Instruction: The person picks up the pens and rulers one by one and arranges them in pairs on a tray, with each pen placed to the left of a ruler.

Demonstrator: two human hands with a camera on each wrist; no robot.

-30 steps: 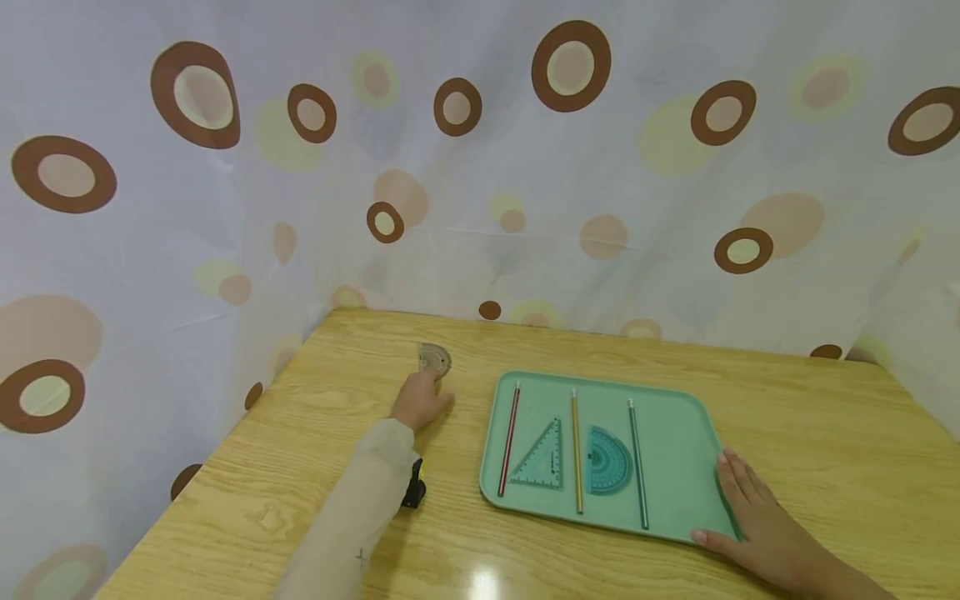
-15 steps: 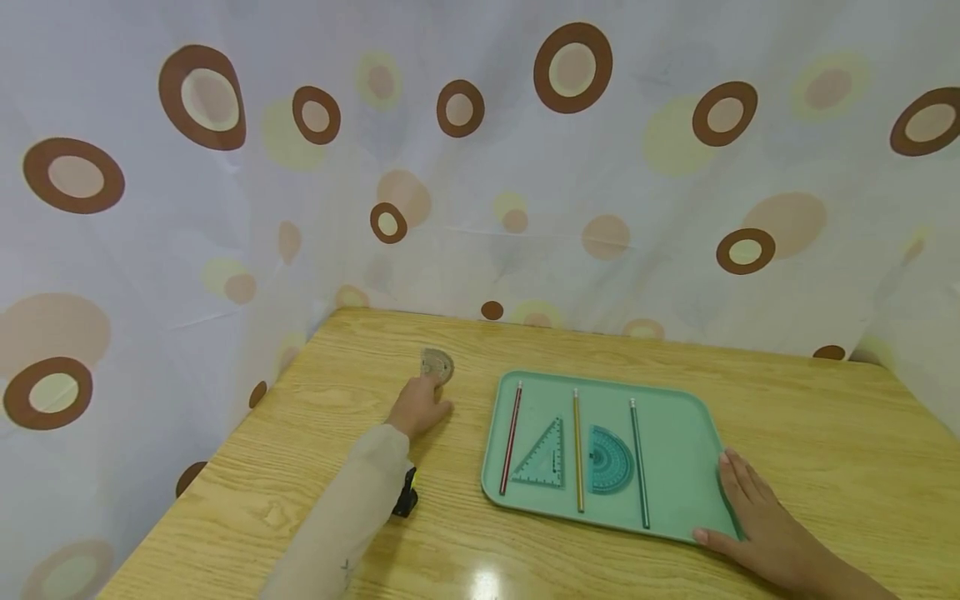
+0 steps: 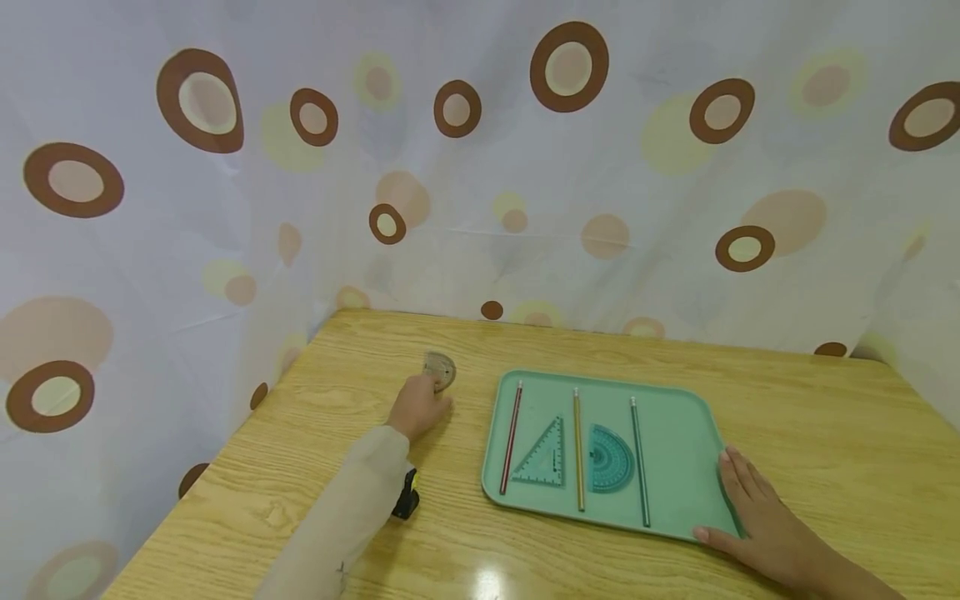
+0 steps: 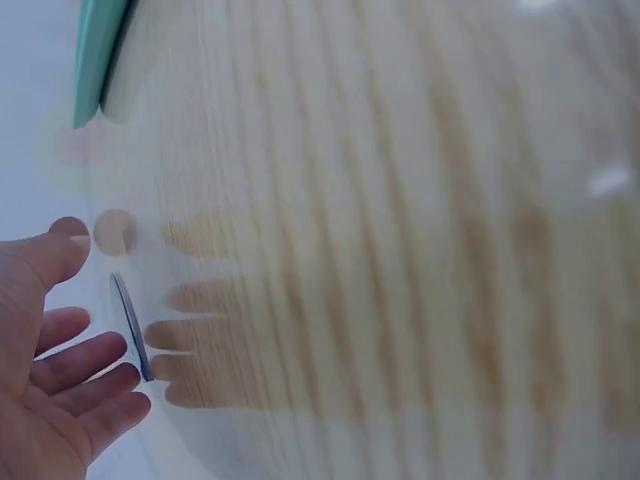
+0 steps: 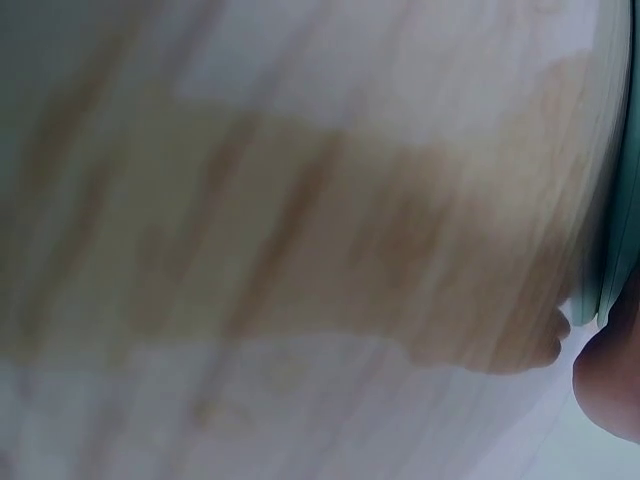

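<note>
In the head view my left hand [image 3: 418, 406] reaches to a small clear protractor [image 3: 441, 371] on the table's left side. The left wrist view shows that hand [image 4: 65, 350] with fingers extended and thumb apart, the protractor [image 4: 131, 327] edge-on beside the fingertips. My right hand [image 3: 765, 525] rests at the near right corner of a green tray [image 3: 686, 442], fingers straight along its side and thumb at the front rim. On the tray lie a red pencil [image 3: 512, 437], a clear set square [image 3: 550, 458], a yellow pencil [image 3: 578, 450], a blue protractor [image 3: 611, 458] and a green pencil [image 3: 641, 462].
The light wooden table [image 3: 450, 542] reaches back to a white curtain [image 3: 525, 167] printed with brown, peach and yellow circles, which also hangs at the left. A black device [image 3: 407, 496] with a yellow spot sits under the left sleeve [image 3: 337, 517].
The clear protractor has slid slightly toward the person and a little to the right, with my left hand beside it. The right hand and tray have stayed in place.
</note>
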